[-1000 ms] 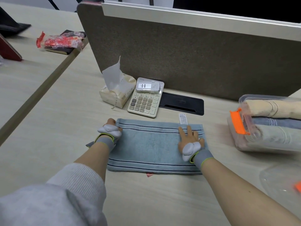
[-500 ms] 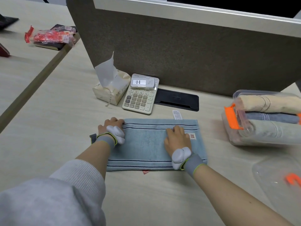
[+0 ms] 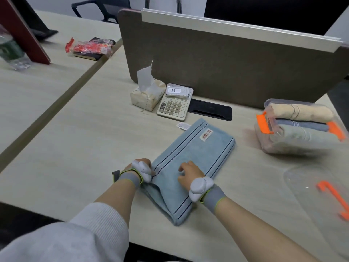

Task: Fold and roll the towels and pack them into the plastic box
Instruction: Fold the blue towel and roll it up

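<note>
Both hands grip soft folded blue towel (image 3: 190, 157) (terry, dark-striped).

folded blue towel (image 3: 190, 163) lying diagonal on desk (image 3: 79, 148), left hand (image 3: 142, 168) gripping its near left edge, right hand (image 3: 190, 173) curled on top, plastic box (image 3: 300, 127) with rolled towels at right, clear lid (image 3: 319, 190) near it, calculator (image 3: 174, 103) and tissue pack (image 3: 147, 93) behind

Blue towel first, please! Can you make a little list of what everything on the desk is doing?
blue towel: folded flat, lying slantwise on desk
left hand: grips towel's near edge
right hand: fingers curled on the towel
plastic box: holds three rolled towels
lid: lies beside box, off
calculator: behind towel
</note>
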A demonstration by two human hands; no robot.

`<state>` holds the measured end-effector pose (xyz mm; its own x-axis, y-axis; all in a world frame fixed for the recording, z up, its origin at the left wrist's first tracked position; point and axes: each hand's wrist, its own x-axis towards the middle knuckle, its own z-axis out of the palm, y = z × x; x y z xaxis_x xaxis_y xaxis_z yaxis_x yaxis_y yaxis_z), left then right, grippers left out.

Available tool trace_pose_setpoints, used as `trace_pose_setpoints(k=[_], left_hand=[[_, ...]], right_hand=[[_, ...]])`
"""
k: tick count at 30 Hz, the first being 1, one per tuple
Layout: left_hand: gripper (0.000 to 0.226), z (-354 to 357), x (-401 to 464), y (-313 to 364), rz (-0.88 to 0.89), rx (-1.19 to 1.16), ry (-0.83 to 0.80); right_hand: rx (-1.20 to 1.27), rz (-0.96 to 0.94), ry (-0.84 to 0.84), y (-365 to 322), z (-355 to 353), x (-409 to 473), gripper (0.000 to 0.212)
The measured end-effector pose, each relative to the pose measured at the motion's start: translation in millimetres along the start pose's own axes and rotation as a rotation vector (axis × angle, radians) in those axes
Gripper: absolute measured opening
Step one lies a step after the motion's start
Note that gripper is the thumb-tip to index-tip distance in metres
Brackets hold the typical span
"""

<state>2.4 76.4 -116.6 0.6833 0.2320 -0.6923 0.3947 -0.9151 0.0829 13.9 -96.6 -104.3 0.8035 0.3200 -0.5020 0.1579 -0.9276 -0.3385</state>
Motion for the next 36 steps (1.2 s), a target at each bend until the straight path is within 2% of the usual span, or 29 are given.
trace_pose_setpoints(k=[2,4,6,8,9,12,14,17,19,22,26,32,36], left_hand=[[0.027,12,-19,3,0.058,0.000,-0.019],[0.034,24,-29,8,0.074,0.058,-0.072],[0.039,29,-40,14,0.088,0.103,-0.050],[0.017,28,-51,24,0.141,0.094,-0.017],[0.014,28,-56,28,0.177,0.105,-0.013],[0.038,34,-65,40,0.215,0.140,-0.048],[0.041,43,-70,43,0.231,0.156,-0.049],[0.039,49,-73,44,0.215,0.134,-0.059],[0.041,49,-77,45,0.200,0.096,-0.070],[0.043,58,-84,59,0.207,0.022,-0.090],[0.042,78,-90,98,0.237,0.054,-0.094],[0.044,116,-100,161,0.242,0.014,0.098],[0.045,135,-105,167,0.181,-0.082,0.163]], right_hand=[[0.003,0.016,-0.077,4,16,-16,0.032],[-0.022,0.035,-0.088,16,28,-30,0.031],[-0.047,0.051,-0.038,29,30,-39,0.031],[-0.059,0.069,-0.008,40,28,-47,0.031],[-0.048,0.072,0.004,43,27,-50,0.032],[0.055,0.027,0.014,39,33,-61,0.029],[0.105,-0.051,-0.023,34,44,-73,0.031],[-0.071,-0.188,-0.067,36,61,-84,0.044],[-0.177,-0.247,-0.026,44,64,-84,0.038],[-0.232,-0.248,0.022,72,54,-85,0.033],[-0.254,-0.169,0.051,120,29,-83,0.036],[-0.302,-0.115,0.032,178,-2,-89,0.040],[-0.338,-0.303,0.105,192,11,-99,0.036]])
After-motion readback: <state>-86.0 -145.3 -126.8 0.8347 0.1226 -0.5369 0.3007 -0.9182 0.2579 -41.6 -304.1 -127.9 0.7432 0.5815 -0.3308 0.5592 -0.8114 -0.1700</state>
